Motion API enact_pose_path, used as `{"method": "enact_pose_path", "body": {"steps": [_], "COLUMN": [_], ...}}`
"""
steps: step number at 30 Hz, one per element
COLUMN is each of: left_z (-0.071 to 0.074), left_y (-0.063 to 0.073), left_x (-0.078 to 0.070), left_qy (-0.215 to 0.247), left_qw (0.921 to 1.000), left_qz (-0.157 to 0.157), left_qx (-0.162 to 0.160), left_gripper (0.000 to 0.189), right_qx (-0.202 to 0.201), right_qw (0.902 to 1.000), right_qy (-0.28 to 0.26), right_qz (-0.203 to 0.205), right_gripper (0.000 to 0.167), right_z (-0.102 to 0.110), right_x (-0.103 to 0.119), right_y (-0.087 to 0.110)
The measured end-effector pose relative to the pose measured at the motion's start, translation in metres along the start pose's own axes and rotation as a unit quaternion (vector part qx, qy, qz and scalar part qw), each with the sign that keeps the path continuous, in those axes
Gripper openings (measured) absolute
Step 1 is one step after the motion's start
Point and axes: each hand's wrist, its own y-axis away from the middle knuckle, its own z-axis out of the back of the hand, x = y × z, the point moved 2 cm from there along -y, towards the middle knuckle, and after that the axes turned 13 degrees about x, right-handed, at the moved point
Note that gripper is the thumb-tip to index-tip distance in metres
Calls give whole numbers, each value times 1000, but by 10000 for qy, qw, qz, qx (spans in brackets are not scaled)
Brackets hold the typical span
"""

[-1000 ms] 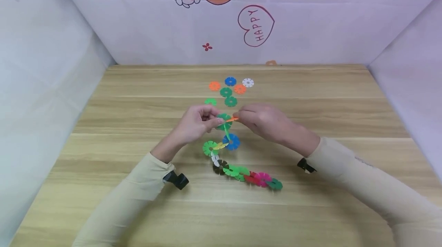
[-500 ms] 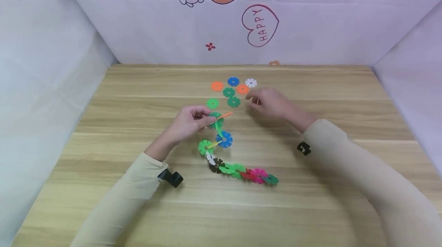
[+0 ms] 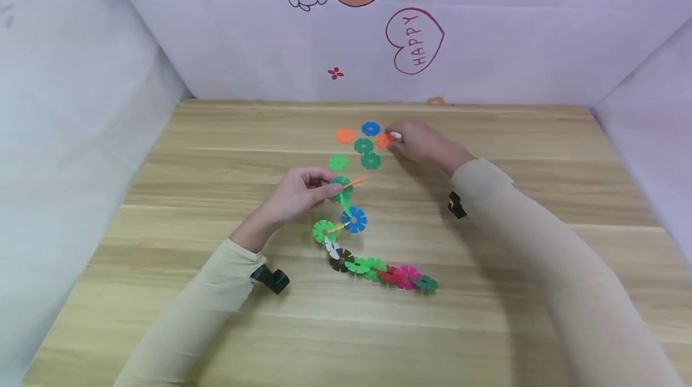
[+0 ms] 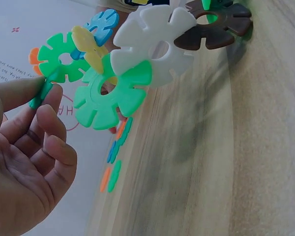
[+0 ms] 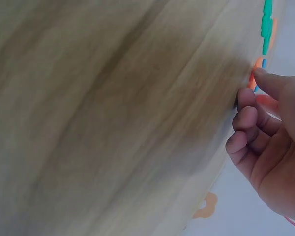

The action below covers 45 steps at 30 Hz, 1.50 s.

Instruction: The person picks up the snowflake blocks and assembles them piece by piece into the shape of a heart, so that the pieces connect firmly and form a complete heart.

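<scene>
My left hand pinches a dark green notched snowflake disc between thumb and fingertips. An orange disc, seen edge-on, is slotted into it. From it hangs a chain of interlocked discs: light green, a blue disc, yellow, a light green disc, white, a brown disc and more, ending in dark green at the right. At the far pile, my right hand has its fingers curled about a white disc, which is mostly covered; a firm grip on it cannot be made out.
Loose discs lie on the wooden table beyond the left hand: a blue disc, an orange disc, another orange disc beside the right fingers, two dark green, and a light green disc. White printed cloth walls enclose the table.
The right hand has let go of the orange disc, now joined to the chain, and moved away to the white loose disc. The left hand has kept its pinch.
</scene>
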Motion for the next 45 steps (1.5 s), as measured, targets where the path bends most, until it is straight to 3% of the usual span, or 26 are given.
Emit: {"method": "enact_pose_path", "body": {"steps": [7,17,21,28,34,38,45], "left_z": [-2,-2,-3,-5,-9,-12,-18], "left_y": [-3,-4,-4,-6,-8,-11,-15], "left_x": [-1,6,7,5,1,-1,-4], "left_qy": [-9,-57,4,-63,-109,-156,-168], "left_qw": [10000,10000,10000,9999,9999,9998,9996], "left_qz": [-57,-29,-2,86,81,11,-136], "left_qx": [18,29,44,13,62,102,174], "left_gripper": [13,12,11,13,13,13,13], "right_qx": [14,-57,-122,-449,-678,-748,-800], "right_qw": [9991,9910,9782,9300,9012,8946,8992], "right_qy": [-368,-1308,-2027,-3545,-4142,-4253,-4165], "right_qz": [-212,287,427,866,1081,1153,1077], "right_gripper": [41,13,16,21,16,14,14], "right_z": [-1,-19,-27,-36,-40,-41,-42], "right_x": [-3,5,16,43,57,60,58], "right_y": [6,37,59,98,116,121,124]}}
